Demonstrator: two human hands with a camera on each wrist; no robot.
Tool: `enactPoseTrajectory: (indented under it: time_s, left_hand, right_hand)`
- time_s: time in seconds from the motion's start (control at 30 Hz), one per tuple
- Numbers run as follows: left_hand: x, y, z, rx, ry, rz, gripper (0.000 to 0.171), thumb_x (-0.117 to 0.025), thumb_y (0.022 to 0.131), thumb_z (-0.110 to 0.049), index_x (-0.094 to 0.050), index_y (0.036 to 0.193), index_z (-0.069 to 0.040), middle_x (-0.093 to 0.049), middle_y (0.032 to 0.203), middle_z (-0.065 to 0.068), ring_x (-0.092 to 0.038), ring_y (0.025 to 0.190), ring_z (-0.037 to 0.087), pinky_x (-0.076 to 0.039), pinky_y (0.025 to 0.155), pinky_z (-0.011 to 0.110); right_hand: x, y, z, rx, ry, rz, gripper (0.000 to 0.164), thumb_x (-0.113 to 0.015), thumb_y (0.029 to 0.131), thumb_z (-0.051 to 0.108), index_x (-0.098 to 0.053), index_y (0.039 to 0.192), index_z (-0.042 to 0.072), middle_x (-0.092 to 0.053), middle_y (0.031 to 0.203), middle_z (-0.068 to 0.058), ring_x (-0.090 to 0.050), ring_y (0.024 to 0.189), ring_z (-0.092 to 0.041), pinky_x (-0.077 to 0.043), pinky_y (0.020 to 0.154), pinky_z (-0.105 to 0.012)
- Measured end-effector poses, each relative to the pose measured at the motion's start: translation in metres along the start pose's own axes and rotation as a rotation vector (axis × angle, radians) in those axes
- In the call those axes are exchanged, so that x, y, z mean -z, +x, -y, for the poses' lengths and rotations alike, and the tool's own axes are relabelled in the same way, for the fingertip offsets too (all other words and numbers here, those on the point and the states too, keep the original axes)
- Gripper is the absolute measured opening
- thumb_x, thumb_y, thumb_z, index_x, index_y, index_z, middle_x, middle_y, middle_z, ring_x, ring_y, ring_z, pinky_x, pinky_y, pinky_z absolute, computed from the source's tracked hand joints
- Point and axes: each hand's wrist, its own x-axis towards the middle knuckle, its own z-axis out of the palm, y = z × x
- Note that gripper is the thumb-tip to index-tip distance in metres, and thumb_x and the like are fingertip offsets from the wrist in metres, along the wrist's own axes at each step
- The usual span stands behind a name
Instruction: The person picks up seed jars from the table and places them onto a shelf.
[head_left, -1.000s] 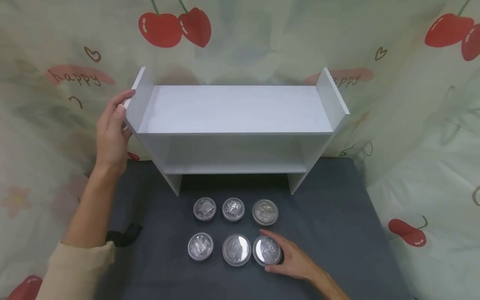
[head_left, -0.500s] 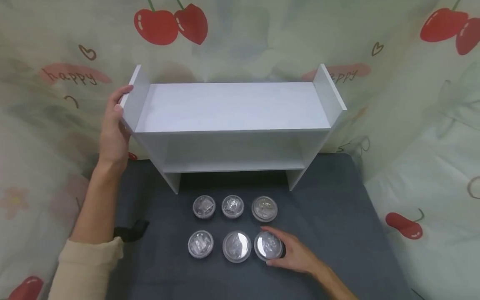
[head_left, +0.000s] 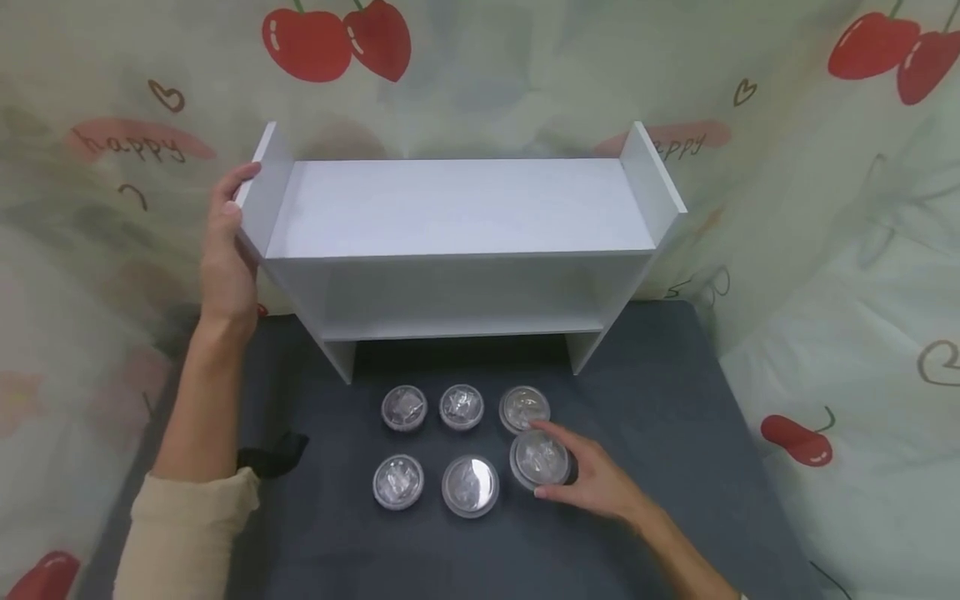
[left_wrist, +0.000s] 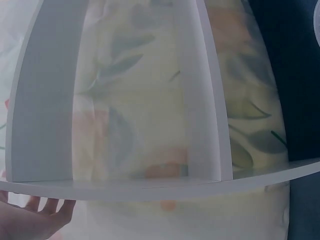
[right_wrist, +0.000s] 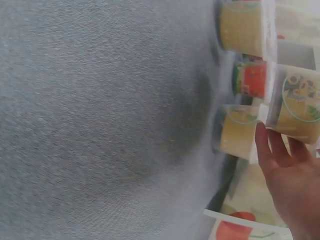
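In the head view my right hand (head_left: 600, 479) holds a lidded plastic cup (head_left: 540, 458) between thumb and fingers. The right wrist view shows this cup (right_wrist: 300, 105) from the side, yellowish with a printed picture, tilted in that view, with fingers against it. It appears raised from the table, just in front of another lidded cup (head_left: 524, 407) at the back right. A white two-tier shelf (head_left: 457, 208) stands behind. My left hand (head_left: 228, 262) grips the upper edge of its left side panel, the index finger reaching over; in the left wrist view the fingers (left_wrist: 50, 207) touch the panel's outer face.
More lidded cups stand in two rows before the shelf, such as the front left cup (head_left: 398, 482) and front middle cup (head_left: 470, 487). A dark cloth covers the table (head_left: 675, 417). A black strap-like item (head_left: 273, 454) lies near my left forearm. Cherry-print curtains (head_left: 480, 75) surround the table.
My right hand has lifted the front right cup and moved it toward the back row and shelf. My left hand stays on the side panel; the head view has shifted slightly.
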Motion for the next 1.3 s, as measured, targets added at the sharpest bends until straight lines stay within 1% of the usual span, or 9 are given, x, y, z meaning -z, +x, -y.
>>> enactPoseTrajectory:
  time_s: [0.17, 0.33, 0.5, 0.73, 0.93, 1.0, 1.13, 1.2, 1.3]
  left_hand:
    - [-0.001, 0.001, 0.001, -0.010, 0.016, -0.009, 0.045, -0.031, 0.100, -0.033, -0.050, 0.140, -0.025, -0.039, 0.144, 0.007, -0.039, 0.123, 0.025, -0.029, 0.095, 0.038]
    - [0.000, 0.000, 0.002, -0.008, 0.035, -0.020, 0.045, -0.033, 0.100, -0.038, -0.051, 0.140, -0.027, -0.037, 0.145, 0.006, -0.038, 0.124, 0.025, -0.029, 0.097, 0.039]
    - [0.000, -0.001, 0.002, -0.005, 0.054, -0.032, 0.046, -0.032, 0.100, -0.039, -0.051, 0.140, -0.028, -0.037, 0.146, 0.006, -0.037, 0.125, 0.025, -0.027, 0.098, 0.039]
    - [-0.002, -0.001, 0.001, 0.009, 0.082, -0.030, 0.047, -0.029, 0.099, -0.038, -0.050, 0.141, -0.030, -0.036, 0.147, 0.004, -0.036, 0.125, 0.024, -0.027, 0.099, 0.039]
    - [-0.002, -0.002, 0.002, -0.001, 0.111, -0.029, 0.048, -0.027, 0.099, -0.038, -0.049, 0.142, -0.031, -0.035, 0.148, 0.003, -0.035, 0.127, 0.024, -0.026, 0.101, 0.040]
    - [-0.001, -0.001, 0.002, -0.003, 0.092, -0.030, 0.048, -0.028, 0.100, -0.038, -0.049, 0.141, -0.030, -0.036, 0.147, 0.003, -0.036, 0.125, 0.024, -0.026, 0.099, 0.039]
    - [-0.001, -0.002, 0.000, -0.009, 0.073, -0.035, 0.047, -0.029, 0.100, -0.037, -0.050, 0.141, -0.028, -0.039, 0.143, 0.005, -0.039, 0.121, 0.024, -0.028, 0.095, 0.038]
    - [-0.001, -0.002, 0.000, -0.009, 0.091, -0.037, 0.047, -0.028, 0.100, -0.037, -0.050, 0.141, -0.028, -0.038, 0.143, 0.005, -0.038, 0.121, 0.024, -0.028, 0.095, 0.038]
    - [-0.002, -0.002, -0.001, 0.002, 0.106, -0.037, 0.048, -0.027, 0.100, -0.035, -0.049, 0.141, -0.028, -0.038, 0.145, 0.004, -0.038, 0.122, 0.024, -0.028, 0.096, 0.038]
  right_hand:
    - [0.007, 0.008, 0.007, 0.024, 0.012, 0.004, 0.091, -0.090, 0.071, 0.025, -0.045, 0.149, 0.014, -0.052, 0.147, -0.003, -0.048, 0.134, -0.023, -0.031, 0.111, -0.027]
    - [0.014, 0.018, 0.020, 0.024, 0.002, -0.003, 0.088, -0.091, 0.070, 0.033, -0.048, 0.146, 0.015, -0.056, 0.141, -0.001, -0.053, 0.128, -0.021, -0.037, 0.108, -0.033]
    - [0.023, 0.033, 0.037, 0.039, 0.038, 0.018, 0.087, -0.090, 0.072, 0.034, -0.047, 0.145, 0.015, -0.057, 0.139, -0.001, -0.055, 0.124, -0.021, -0.041, 0.104, -0.040]
    - [0.041, 0.054, 0.066, 0.041, 0.093, 0.046, 0.085, -0.090, 0.072, 0.023, -0.046, 0.144, 0.019, -0.064, 0.124, 0.001, -0.062, 0.109, -0.017, -0.047, 0.094, -0.036]
    - [0.055, 0.064, 0.104, 0.014, 0.120, 0.078, 0.080, -0.088, 0.073, 0.014, -0.047, 0.142, 0.017, -0.065, 0.120, -0.002, -0.063, 0.105, -0.018, -0.050, 0.089, -0.038]
    - [0.058, 0.067, 0.111, 0.011, 0.120, 0.093, 0.079, -0.087, 0.075, 0.015, -0.047, 0.142, 0.019, -0.064, 0.120, 0.000, -0.063, 0.104, -0.018, -0.051, 0.087, -0.037]
    - [0.062, 0.075, 0.109, 0.010, 0.090, 0.111, 0.079, -0.087, 0.076, 0.024, -0.045, 0.143, 0.026, -0.063, 0.121, 0.006, -0.062, 0.105, -0.015, -0.052, 0.086, -0.037]
    - [0.064, 0.078, 0.108, 0.019, 0.054, 0.113, 0.080, -0.087, 0.076, 0.030, -0.045, 0.143, 0.030, -0.063, 0.121, 0.008, -0.062, 0.105, -0.013, -0.052, 0.086, -0.036]
    - [0.071, 0.084, 0.119, 0.022, -0.004, 0.111, 0.080, -0.086, 0.075, 0.038, -0.044, 0.143, 0.035, -0.062, 0.121, 0.012, -0.061, 0.105, -0.009, -0.051, 0.087, -0.035]
